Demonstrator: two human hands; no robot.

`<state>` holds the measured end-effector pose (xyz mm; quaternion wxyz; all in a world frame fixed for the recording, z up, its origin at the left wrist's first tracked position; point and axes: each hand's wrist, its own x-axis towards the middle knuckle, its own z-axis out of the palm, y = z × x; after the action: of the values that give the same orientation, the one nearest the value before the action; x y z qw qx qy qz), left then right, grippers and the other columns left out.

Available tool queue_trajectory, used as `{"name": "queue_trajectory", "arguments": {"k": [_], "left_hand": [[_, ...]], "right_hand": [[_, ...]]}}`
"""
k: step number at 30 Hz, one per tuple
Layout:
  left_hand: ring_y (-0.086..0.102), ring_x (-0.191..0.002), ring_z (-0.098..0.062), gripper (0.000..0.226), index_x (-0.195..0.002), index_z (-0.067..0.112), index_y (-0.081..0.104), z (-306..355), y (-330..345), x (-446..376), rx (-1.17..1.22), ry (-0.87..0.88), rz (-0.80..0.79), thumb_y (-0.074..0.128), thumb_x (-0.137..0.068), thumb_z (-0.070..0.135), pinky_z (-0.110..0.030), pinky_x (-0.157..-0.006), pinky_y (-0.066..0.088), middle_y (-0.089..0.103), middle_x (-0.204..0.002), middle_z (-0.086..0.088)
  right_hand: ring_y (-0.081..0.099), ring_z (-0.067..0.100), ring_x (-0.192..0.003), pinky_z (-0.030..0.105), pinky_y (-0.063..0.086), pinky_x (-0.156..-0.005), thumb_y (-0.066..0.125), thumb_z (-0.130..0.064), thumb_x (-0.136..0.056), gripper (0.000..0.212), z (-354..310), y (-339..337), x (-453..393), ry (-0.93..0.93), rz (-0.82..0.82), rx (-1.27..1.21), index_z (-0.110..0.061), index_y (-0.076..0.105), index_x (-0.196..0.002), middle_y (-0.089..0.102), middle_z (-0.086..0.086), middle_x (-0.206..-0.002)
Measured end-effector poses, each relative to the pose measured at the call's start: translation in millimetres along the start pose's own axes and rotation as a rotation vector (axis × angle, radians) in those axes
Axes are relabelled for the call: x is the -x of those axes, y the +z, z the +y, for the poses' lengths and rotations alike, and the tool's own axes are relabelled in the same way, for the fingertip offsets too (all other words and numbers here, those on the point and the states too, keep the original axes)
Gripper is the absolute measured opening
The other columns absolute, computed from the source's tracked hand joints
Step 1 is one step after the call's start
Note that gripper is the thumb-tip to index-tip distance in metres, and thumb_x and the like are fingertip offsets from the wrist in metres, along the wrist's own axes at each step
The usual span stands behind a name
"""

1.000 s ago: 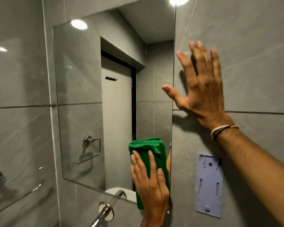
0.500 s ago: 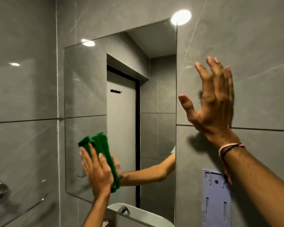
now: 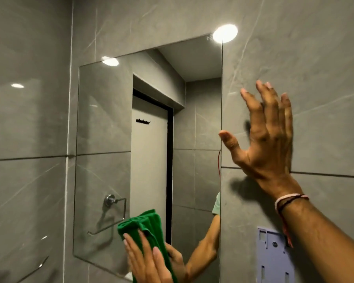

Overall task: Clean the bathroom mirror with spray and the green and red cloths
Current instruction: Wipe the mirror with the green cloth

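Lower centre, the left hand (image 3: pixel 149 260) presses the green cloth (image 3: pixel 143 225) flat-fingered against the mirror (image 3: pixel 102 139); the right hand (image 3: pixel 268 139), fingers spread, holds nothing at the wall (image 3: pixel 325 68).

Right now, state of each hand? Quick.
Left hand: open, flat fingers pressing the green cloth on the mirror.
Right hand: open, fingers spread, holding nothing, by the wall tile.

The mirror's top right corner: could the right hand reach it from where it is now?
Probably yes. The right hand is open by the tile wall, just right of the mirror, and only bare tile lies between it and that corner.
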<state>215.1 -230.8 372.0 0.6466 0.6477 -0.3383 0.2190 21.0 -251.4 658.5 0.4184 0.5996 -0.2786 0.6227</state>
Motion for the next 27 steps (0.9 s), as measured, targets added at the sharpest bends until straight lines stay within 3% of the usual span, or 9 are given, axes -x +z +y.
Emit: {"name": "queue_trajectory", "arguments": {"k": [3, 6, 10, 16, 20, 27], "left_hand": [[0.038, -0.142, -0.04, 0.06, -0.149, 0.014, 0.04, 51.7, 11.1, -22.0, -0.011, 0.268, -0.021, 0.011, -0.105, 0.044, -0.047, -0.113, 0.027, 0.04, -0.152, -0.033], [0.016, -0.155, -0.03, 0.057, -0.159, 0.03, 0.023, 108.1, 13.4, -63.2, 0.069, 0.493, -0.064, 0.02, -0.104, 0.046, -0.042, -0.122, 0.014, 0.019, -0.169, -0.017], [-0.002, -0.16, -0.019, 0.063, -0.162, 0.038, 0.011, 192.2, 11.5, -141.4, 0.148, 0.653, -0.026, 0.029, -0.102, 0.043, -0.041, -0.128, 0.005, -0.001, -0.174, -0.004], [-0.001, -0.16, -0.016, 0.057, -0.16, 0.042, 0.012, 273.7, 3.0, -273.0, 0.18, 0.786, -0.024, 0.023, -0.104, 0.047, -0.048, -0.129, 0.009, 0.001, -0.173, -0.003], [0.005, -0.16, -0.018, 0.056, -0.16, 0.041, 0.017, 264.6, -7.0, -338.7, 0.225, 0.727, -0.008, 0.027, -0.105, 0.047, -0.048, -0.129, 0.008, 0.006, -0.173, -0.004], [0.003, -0.16, -0.022, 0.057, -0.161, 0.036, 0.016, 101.8, -12.1, -345.3, 0.182, 0.239, 0.044, 0.025, -0.106, 0.044, -0.048, -0.129, 0.003, 0.006, -0.173, -0.007]], "right_hand": [[0.025, 0.031, -0.158, 0.05, 0.013, -0.131, 0.027, -0.081, -0.092, 0.091, 0.8, -2.5, -2.2, 0.015, 0.008, 0.01, -0.019, 0.035, -0.158, 0.031, 0.016, -0.167], [0.025, 0.031, -0.158, 0.053, 0.016, -0.13, 0.025, -0.081, -0.092, 0.09, 1.0, -6.2, -3.0, 0.03, 0.018, -0.009, -0.02, 0.035, -0.158, 0.031, 0.016, -0.167], [0.025, 0.03, -0.158, 0.056, 0.021, -0.128, 0.022, -0.08, -0.092, 0.09, 0.7, -8.6, -2.6, 0.062, 0.044, -0.044, -0.019, 0.036, -0.157, 0.032, 0.015, -0.167], [0.022, 0.03, -0.159, 0.055, 0.018, -0.129, 0.02, -0.081, -0.092, 0.092, 1.4, -7.6, -4.8, 0.042, 0.04, -0.039, -0.02, 0.036, -0.158, 0.029, 0.015, -0.169], [0.019, 0.032, -0.16, 0.056, 0.016, -0.129, 0.019, -0.083, -0.091, 0.094, 6.8, -8.0, -11.5, 0.029, 0.006, -0.029, -0.02, 0.035, -0.159, 0.025, 0.016, -0.17], [0.022, 0.034, -0.159, 0.052, 0.01, -0.131, 0.026, -0.083, -0.091, 0.093, 2.8, -3.7, -7.1, 0.011, -0.029, 0.005, -0.019, 0.034, -0.159, 0.027, 0.019, -0.168]]}}
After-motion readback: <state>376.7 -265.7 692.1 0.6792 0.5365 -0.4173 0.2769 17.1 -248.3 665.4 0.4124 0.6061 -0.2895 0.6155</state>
